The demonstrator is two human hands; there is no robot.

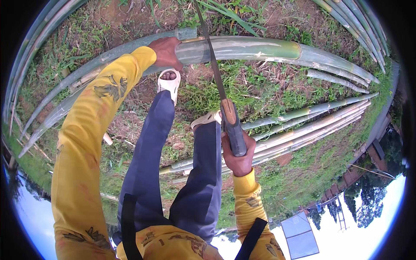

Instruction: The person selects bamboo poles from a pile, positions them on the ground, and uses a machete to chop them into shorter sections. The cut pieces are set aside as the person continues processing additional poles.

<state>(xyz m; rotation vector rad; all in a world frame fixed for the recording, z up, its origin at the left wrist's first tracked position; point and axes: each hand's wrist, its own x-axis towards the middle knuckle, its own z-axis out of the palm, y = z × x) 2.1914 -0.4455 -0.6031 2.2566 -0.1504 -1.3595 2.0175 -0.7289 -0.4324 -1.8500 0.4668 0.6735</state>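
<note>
My right hand (239,152) is closed around the dark handle of a long, narrow saw (215,69), with brown wood where the blade begins. The blade runs away from me and passes over a thick green bamboo pole (277,50). Whether it touches the pole, I cannot tell, and its teeth do not show. To the left of the blade, my left hand (165,52) grips the same pole from above, its fingers partly hidden. Pale, scraped patches mark the pole's skin, and a joint ring shows right of the blade.
Another bamboo pole (117,54) lies along the far left side. Several thinner poles (303,134) are bundled at the right, nearer me. More poles (355,26) lie at the far right. My sandalled foot (169,84) stands beside the thick pole, on grass and bare soil.
</note>
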